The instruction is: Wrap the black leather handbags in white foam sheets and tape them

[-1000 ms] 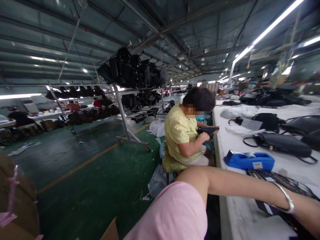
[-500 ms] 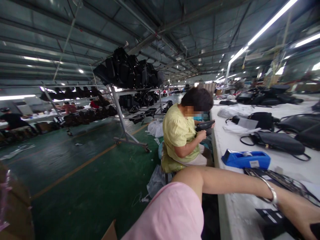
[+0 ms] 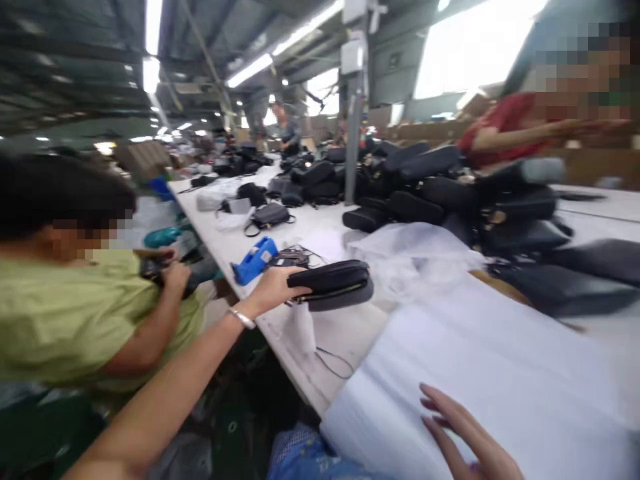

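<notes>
My left hand [image 3: 277, 289] grips one end of a small black bag [image 3: 333, 283] with a gold zip, holding it above the table. A white paper tag [image 3: 303, 330] and a thin dark cord [image 3: 336, 363] hang below the bag. My right hand [image 3: 467, 433] is at the lower right, its fingers apart and holding nothing. It hovers over or rests on a stack of white sheets [image 3: 480, 373]; contact cannot be made out. Just beyond my left hand stands a blue tape dispenser [image 3: 256, 260].
Black bags [image 3: 425, 190] are heaped along the white table [image 3: 345, 337], near clear plastic wrapping [image 3: 410, 257] and a metal post [image 3: 353, 147]. A co-worker in yellow [image 3: 100, 313] sits close on my left. Across the table is a person in red [image 3: 510, 130].
The view has swung right towards the table. My left hand now shows with the bag lifted in it, and my right hand has come into view.
</notes>
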The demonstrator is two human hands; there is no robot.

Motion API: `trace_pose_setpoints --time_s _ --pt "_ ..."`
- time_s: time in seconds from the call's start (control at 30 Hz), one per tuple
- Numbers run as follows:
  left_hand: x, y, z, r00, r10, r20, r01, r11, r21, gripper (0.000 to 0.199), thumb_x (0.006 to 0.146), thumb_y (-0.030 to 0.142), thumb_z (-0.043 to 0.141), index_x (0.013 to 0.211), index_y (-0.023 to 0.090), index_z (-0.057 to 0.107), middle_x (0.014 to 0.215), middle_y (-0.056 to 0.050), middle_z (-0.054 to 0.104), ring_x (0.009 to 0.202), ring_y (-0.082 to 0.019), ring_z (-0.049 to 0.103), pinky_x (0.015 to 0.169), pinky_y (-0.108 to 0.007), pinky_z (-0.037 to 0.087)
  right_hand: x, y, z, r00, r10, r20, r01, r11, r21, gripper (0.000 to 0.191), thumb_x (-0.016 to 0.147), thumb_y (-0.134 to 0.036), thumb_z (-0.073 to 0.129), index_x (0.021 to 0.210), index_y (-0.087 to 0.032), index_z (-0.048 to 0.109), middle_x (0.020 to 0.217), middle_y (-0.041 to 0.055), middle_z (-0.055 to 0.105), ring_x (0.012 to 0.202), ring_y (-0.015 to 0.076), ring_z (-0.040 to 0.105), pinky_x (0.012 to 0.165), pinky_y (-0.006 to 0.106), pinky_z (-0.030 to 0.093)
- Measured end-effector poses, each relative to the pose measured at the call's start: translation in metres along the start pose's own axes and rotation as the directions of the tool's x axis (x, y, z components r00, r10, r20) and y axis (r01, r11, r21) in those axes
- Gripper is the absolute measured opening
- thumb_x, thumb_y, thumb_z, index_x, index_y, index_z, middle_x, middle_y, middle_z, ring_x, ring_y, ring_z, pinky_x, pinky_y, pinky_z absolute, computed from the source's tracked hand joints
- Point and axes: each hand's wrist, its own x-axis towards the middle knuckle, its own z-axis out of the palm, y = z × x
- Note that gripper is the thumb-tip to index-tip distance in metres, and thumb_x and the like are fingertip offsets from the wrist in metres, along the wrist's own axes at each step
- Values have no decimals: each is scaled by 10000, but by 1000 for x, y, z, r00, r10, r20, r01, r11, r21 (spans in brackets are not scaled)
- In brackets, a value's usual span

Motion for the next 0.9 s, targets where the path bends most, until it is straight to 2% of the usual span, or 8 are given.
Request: trace_pose_setpoints --time_s 0.13,0.27,0.4,0.5,0.57,0.63,0.77,0.9 --pt "4 26 1 983 161 -83 -162 987 6 449 845 453 689 1235 231 661 1209 -52 723 1105 -252 677 999 -361 499 21 -33 -12 973 152 -176 -146 988 49 608 946 -357 600 1504 -323 360 1406 86 558 1005 206 712 797 301 647" --pt "-6 71 25 894 446 -40 -443 894 58 449 868 177 592 1315 215 600 1310 -61 671 1172 -220 654 1033 -336 507 42 -59 -25 949 114 -294 -131 991 -41 879 863 -324 709 1570 -308 187 1567 106 366 1351 293 487 1041 455 538" --pt "-20 93 64 756 654 -27 -652 756 59 593 792 -12 462 1342 183 568 1329 -88 656 1173 -210 657 1010 -342 540 29 -67 -35 971 72 -230 -107 984 -141 771 807 -101 638 1505 -287 368 1493 70 485 1391 262 444 1166 475 398" --pt "-31 96 89 719 692 -71 -695 719 -27 626 781 -43 463 1347 205 555 1293 -77 676 1164 -194 660 1009 -327 545 5 -63 -38 983 81 -162 -104 984 -143 623 800 -14 531 1364 -276 562 1381 42 605 1310 214 541 1134 407 449" --pt "-40 97 104 741 663 -106 -671 728 -141 648 806 -22 503 1398 242 502 1350 -70 635 1230 -193 616 1041 -326 523 -9 -60 -38 978 89 -187 -117 983 -141 573 824 -5 503 1322 -269 607 1336 40 642 1278 203 573 1106 386 480" --pt "-51 99 118 815 555 -165 -578 762 -291 729 832 57 582 1494 266 358 1488 -95 499 1333 -225 528 1065 -362 507 -19 -58 -38 968 96 -230 -130 982 -135 534 848 -18 504 1303 -266 629 1304 43 665 1255 205 593 1080 376 505" --pt "-76 102 149 982 174 -70 -186 858 -479 1062 808 295 734 1569 289 -6 1640 -148 194 1416 -294 420 1069 -437 499 -27 -59 -38 940 139 -313 -182 977 -112 468 876 -71 541 1287 -267 652 1288 56 675 1207 222 628 1053 383 528" --pt "-86 92 168 987 161 -2 -156 949 -274 1014 820 314 721 1566 301 35 1589 -127 340 1408 -313 425 1067 -469 491 -27 -59 -40 931 160 -327 -201 975 -95 420 904 -104 555 1277 -266 661 1278 64 680 1206 231 629 1052 399 531"
